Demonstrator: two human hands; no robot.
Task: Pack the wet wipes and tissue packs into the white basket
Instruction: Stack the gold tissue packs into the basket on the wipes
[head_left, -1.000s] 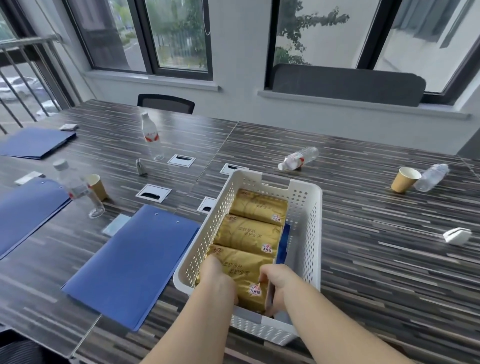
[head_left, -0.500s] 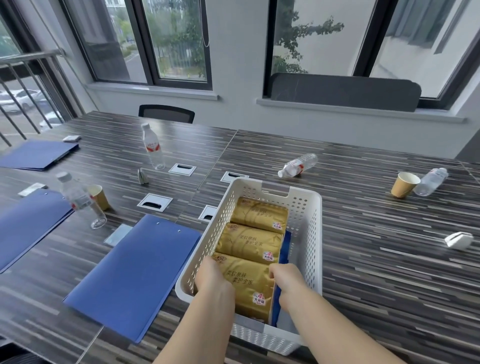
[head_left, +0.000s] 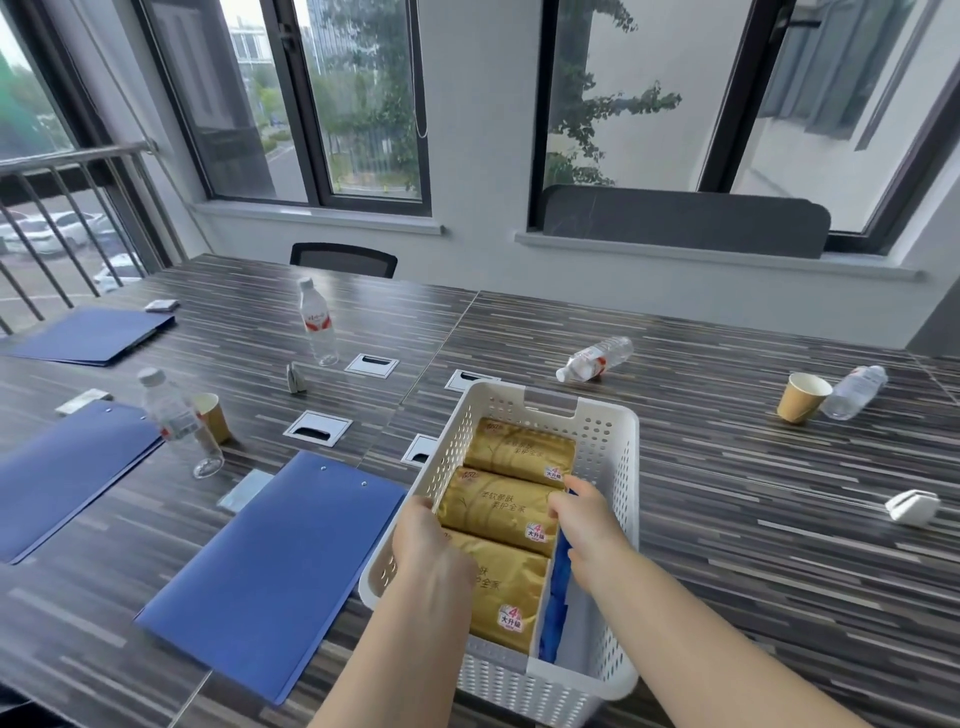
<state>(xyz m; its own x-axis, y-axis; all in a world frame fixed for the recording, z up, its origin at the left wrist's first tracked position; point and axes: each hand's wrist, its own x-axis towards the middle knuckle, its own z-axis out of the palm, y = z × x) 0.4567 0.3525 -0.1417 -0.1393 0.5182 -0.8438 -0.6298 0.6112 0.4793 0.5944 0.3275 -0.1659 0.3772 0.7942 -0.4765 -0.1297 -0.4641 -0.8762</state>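
Three gold tissue packs (head_left: 511, 506) lie inside the white basket (head_left: 615, 457); left hand (head_left: 428, 540) and right hand (head_left: 587, 519) grip the middle pack's ends

Both bare forearms reaching up from 6 o'clock toward 12 o'clock, nearly parallel, converging slightly. Left hand (head_left: 426, 545) showing back of hand to camera, fingers curling forward and down, tips hidden. Right hand (head_left: 587, 525) angling toward 11 o'clock, fingers bending inward toward 9 o'clock, thumb hidden. Hands sitting near each other, not touching. Whether either grip is closing on anything, unclear.
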